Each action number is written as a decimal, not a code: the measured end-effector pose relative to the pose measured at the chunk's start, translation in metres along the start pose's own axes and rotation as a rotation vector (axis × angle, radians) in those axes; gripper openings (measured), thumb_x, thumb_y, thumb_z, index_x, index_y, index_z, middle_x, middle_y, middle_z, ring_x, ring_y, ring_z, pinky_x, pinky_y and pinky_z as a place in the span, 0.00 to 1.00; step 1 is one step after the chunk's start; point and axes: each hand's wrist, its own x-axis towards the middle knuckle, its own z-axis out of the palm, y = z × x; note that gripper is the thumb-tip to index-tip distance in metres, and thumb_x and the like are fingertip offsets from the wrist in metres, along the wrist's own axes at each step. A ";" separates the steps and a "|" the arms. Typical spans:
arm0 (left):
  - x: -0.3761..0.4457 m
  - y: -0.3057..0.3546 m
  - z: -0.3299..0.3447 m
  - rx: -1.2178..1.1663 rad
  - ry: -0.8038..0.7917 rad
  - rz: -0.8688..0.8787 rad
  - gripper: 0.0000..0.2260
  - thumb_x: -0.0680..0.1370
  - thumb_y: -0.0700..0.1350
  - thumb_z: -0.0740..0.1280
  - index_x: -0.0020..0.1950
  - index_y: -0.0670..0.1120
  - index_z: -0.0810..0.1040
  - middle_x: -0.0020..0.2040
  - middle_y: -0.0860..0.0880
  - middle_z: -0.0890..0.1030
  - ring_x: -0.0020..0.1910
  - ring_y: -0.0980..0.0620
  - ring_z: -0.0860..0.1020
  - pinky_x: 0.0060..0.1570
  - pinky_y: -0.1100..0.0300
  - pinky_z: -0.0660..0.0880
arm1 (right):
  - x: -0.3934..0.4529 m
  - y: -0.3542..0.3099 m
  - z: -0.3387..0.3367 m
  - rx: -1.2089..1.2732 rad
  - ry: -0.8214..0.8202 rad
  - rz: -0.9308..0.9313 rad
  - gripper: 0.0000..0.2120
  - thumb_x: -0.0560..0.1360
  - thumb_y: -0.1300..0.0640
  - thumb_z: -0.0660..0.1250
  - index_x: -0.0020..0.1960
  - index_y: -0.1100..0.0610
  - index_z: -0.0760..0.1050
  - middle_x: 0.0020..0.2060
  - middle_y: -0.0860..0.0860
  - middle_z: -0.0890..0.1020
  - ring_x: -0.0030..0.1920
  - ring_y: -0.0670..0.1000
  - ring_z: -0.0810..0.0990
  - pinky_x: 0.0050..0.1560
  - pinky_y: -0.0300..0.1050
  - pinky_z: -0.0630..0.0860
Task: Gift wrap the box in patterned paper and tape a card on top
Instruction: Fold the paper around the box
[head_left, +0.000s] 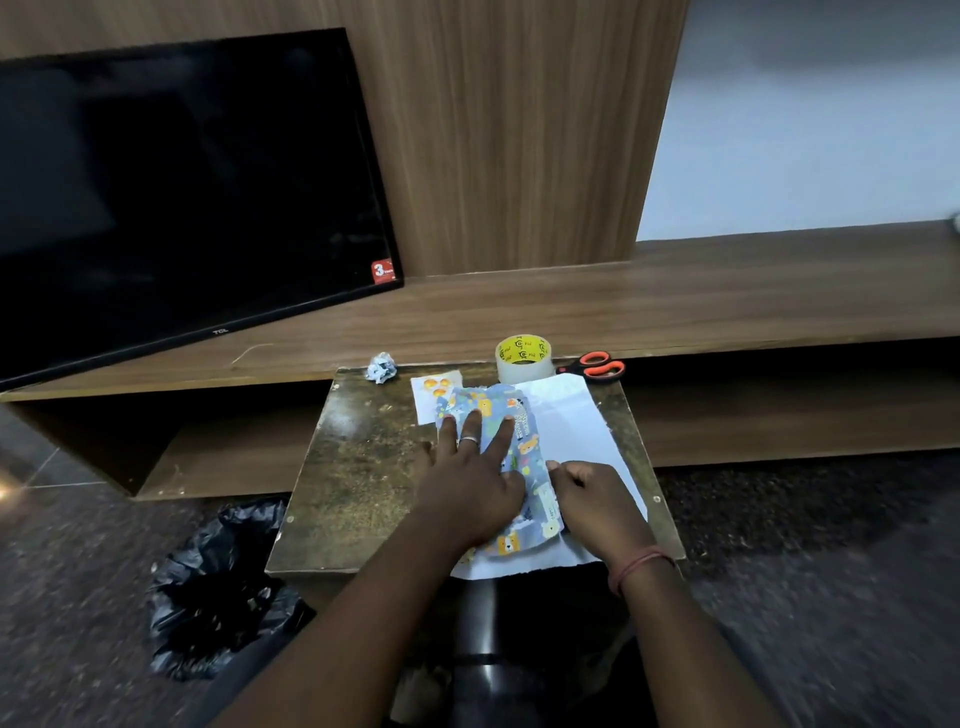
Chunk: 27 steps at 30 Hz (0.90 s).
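At frame centre, the left hand (470, 480) lies flat, open, hiding the box under patterned paper (524, 452); the right hand (592, 493) pinches the paper's edge.

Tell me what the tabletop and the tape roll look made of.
Tabletop: looks like dark laminate or board, worn and mottled, chipped pale at the edges. Tape roll: clear glossy plastic tape on a yellow printed core, probably cardboard, though that is unclear.

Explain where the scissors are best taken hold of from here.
By the orange loop handles of the scissors: they point right and lie clear, while the blades run left behind the tape roll. Come from above and right with the right hand.
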 end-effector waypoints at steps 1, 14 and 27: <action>-0.001 0.001 0.003 0.017 0.028 -0.009 0.30 0.82 0.61 0.51 0.83 0.62 0.45 0.85 0.47 0.47 0.83 0.41 0.42 0.77 0.34 0.46 | 0.001 0.001 0.001 -0.041 0.075 -0.021 0.25 0.82 0.50 0.63 0.28 0.54 0.64 0.22 0.47 0.68 0.27 0.48 0.67 0.33 0.46 0.64; 0.020 -0.003 0.005 0.064 0.075 0.015 0.37 0.77 0.76 0.43 0.83 0.63 0.42 0.84 0.45 0.38 0.81 0.38 0.34 0.76 0.33 0.38 | 0.008 -0.004 -0.020 -0.087 0.424 0.188 0.26 0.72 0.44 0.76 0.64 0.55 0.75 0.57 0.53 0.82 0.57 0.59 0.80 0.56 0.53 0.76; 0.015 -0.003 0.015 -0.036 0.124 -0.009 0.37 0.78 0.75 0.47 0.83 0.62 0.43 0.85 0.47 0.43 0.83 0.42 0.39 0.78 0.35 0.45 | 0.004 -0.028 -0.015 -0.012 0.045 -0.289 0.21 0.77 0.68 0.61 0.59 0.47 0.83 0.48 0.38 0.86 0.47 0.35 0.82 0.43 0.27 0.72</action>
